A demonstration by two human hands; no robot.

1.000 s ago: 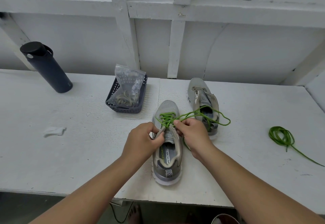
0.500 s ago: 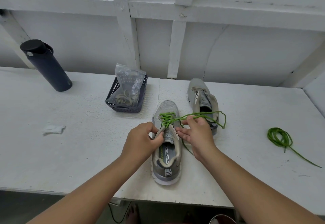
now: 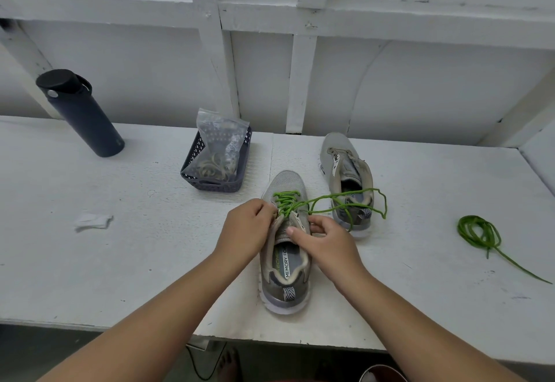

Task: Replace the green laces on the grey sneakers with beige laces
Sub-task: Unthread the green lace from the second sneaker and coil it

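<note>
A white table (image 3: 120,261) spans the view below a white panelled wall (image 3: 420,87). Two bare forearms reach in from the near edge to the near grey sneaker (image 3: 285,279), which sits heel toward the person near the table's middle with its toe pointing at the wall. The second grey sneaker (image 3: 345,177) lies just beyond and to the right, unlaced. A dark bottle (image 3: 81,117) stands at the far left, and a dark plastic basket (image 3: 216,180) left of the sneakers holds a clear bag of beige laces (image 3: 216,159). The left hand (image 3: 246,228) is curled at the left side of the near sneaker's eyelets, its fingertips pinching the green lace (image 3: 286,203) still threaded across the front. The right hand (image 3: 327,243) grips the sneaker's right eyelet edge with thumb and curled fingers. The lace's loose ends trail rightward over the second sneaker's heel. A removed green lace (image 3: 480,233) lies coiled well apart at the right, and a crumpled white scrap (image 3: 93,221) rests at the left.
</note>
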